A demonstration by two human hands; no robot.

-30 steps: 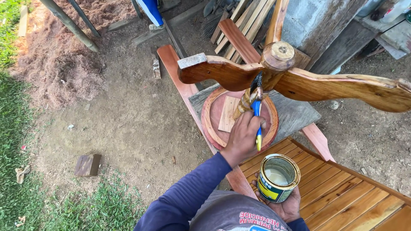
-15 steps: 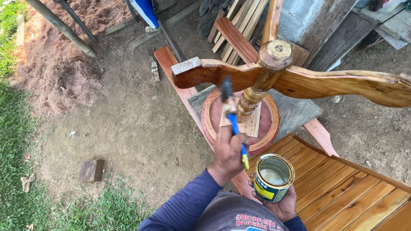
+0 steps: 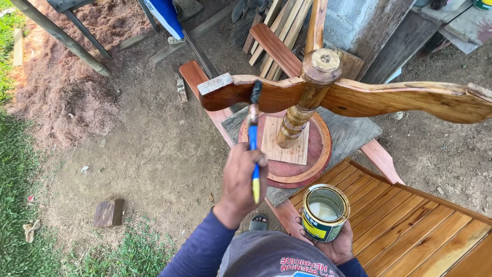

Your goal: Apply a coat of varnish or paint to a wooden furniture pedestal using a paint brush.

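the left hand [image 3: 241, 177] held a paintbrush [image 3: 253, 134] by its blue and yellow handle, fingers wrapped tight around the lower part of it, so the grip was closed on the brush. the dark bristles pointed up and touched the side of the curved wooden arm [image 3: 241, 92] near its grey-ended tip. that arm joined a turned wooden post [image 3: 307, 97], which stood upright on a round reddish wooden base [image 3: 312, 164] with a pale square board under the post. a second, longer arm [image 3: 410, 100] ran off to the right from the same post and shone glossy.

the right hand [image 3: 335, 241] cupped an open tin can [image 3: 325, 213] from below, its grip closed around the can's underside and wall. the can had a yellow and dark label and held pale liquid. it sat low in the view, just right of the brush hand and well below the post.

under the round base lay a grey slab [image 3: 353, 136] on reddish planks. a slatted wooden panel [image 3: 410, 225] lay at the lower right. on the bare dirt ground [image 3: 148, 149] to the left sat a small wooden block [image 3: 108, 213], near the grass [image 3: 20, 205].
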